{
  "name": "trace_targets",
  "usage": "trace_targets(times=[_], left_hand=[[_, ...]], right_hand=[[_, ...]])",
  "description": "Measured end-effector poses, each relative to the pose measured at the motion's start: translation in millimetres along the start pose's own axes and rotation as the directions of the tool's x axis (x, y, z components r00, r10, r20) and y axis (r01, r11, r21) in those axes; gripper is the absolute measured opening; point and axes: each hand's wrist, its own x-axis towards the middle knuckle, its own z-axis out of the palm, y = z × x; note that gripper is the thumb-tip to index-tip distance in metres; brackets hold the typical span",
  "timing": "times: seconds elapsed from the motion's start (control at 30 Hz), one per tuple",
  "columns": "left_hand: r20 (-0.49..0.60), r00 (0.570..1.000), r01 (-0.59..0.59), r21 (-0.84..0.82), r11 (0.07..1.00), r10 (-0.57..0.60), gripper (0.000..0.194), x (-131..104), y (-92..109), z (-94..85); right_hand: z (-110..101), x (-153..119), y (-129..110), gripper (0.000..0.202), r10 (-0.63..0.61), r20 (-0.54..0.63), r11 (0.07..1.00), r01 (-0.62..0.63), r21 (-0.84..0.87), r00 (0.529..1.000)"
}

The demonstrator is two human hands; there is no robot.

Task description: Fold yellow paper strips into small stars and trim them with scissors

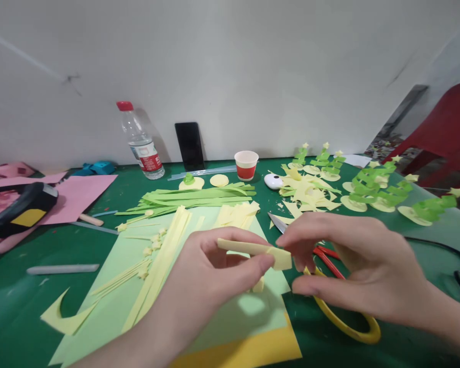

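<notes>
Pinched between the thumb and fingers of my left hand (222,271) is a pale yellow paper strip (245,247), its folded end pointing right. My right hand (345,260) is just right of that end, thumb and fingers apart, with nothing seen between them. Beneath my hands lie light green paper sheets (249,312) bearing long yellow strips (164,260) and small paper stars (147,251). Scissors with red and yellow handles (341,322) lie on the green table, partly hidden behind my right hand.
Green strips (199,198), a paper cup (246,166), a phone (189,145) and a bottle (141,145) stand or lie toward the wall. Yellow scraps (310,191) and green spiral pieces with stars (387,191) are at the right. Pink paper (78,197) and a black-and-yellow tool (26,209) lie left.
</notes>
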Motion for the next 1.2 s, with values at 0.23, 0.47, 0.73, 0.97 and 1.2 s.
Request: trace_targets(times=[0.23, 0.47, 0.73, 0.97, 1.2], left_hand=[[0.01, 0.997, -0.083, 0.086, 0.993, 0.082, 0.017, 0.2, 1.8, 1.2], [-0.06, 0.994, -0.069, 0.242, 0.968, 0.086, 0.009, 1.8, 2.2, 0.2], [-0.004, 0.991, -0.128, 0.26, 0.957, 0.133, 0.014, 2.6, 3.6, 0.2], [-0.022, 0.945, -0.312, 0.249, 0.917, 0.327, 0.007, 1.0, -7.3, -1.3], [0.087, 0.71, -0.677, 0.36, 0.643, 0.699, 0.035, -0.6, -9.4, -2.4]], right_hand=[[10.2, -5.2, -0.9, 0.027, 0.169, 0.133, 0.983, -0.177, 0.052, 0.977], [8.9, -4.0, -3.2, 0.026, 0.299, 0.208, 0.948, -0.314, 0.046, 0.931], [9.1, -0.7, -1.5, 0.031, 0.376, 0.228, 0.853, -0.432, 0.295, 0.898], [8.1, 1.4, -4.6, 0.018, 0.584, 0.443, 0.298, -0.687, 0.662, 0.68], [9.1, -1.2, -12.7, 0.032, 0.45, 0.633, -0.119, -0.66, 0.742, 0.63]])
